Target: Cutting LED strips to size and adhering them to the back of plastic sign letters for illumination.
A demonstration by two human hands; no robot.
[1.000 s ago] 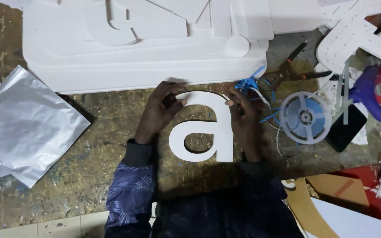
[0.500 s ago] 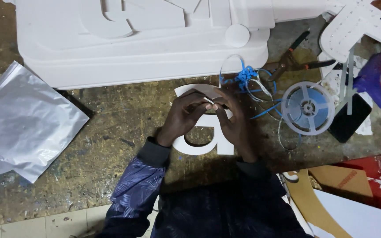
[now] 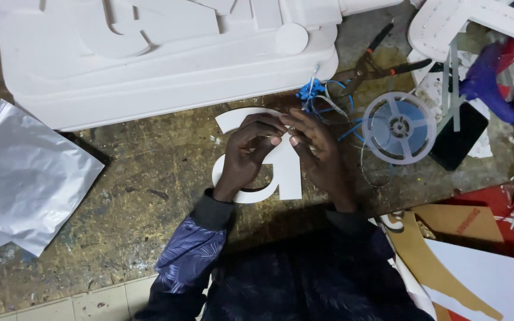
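1. Letter (image 3: 281, 172), white, lies flat on the workbench (image 3: 150, 172) under both hands.
2. Your left hand (image 3: 246, 156) and right hand (image 3: 322, 156) meet above it, fingertips pinching something small; what, I cannot tell.
3. Keep wrists low, and keep the blue wires (image 3: 322, 101) out of the way.

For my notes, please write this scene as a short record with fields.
surface: worn wooden table
left hand: over white letter-shaped cutout, fingertips meeting the right hand
right hand: above cutout, pinching something too small to tell
right of hands: clear reel, blue wires, pliers
left: silver foil bag
top: white foam sign
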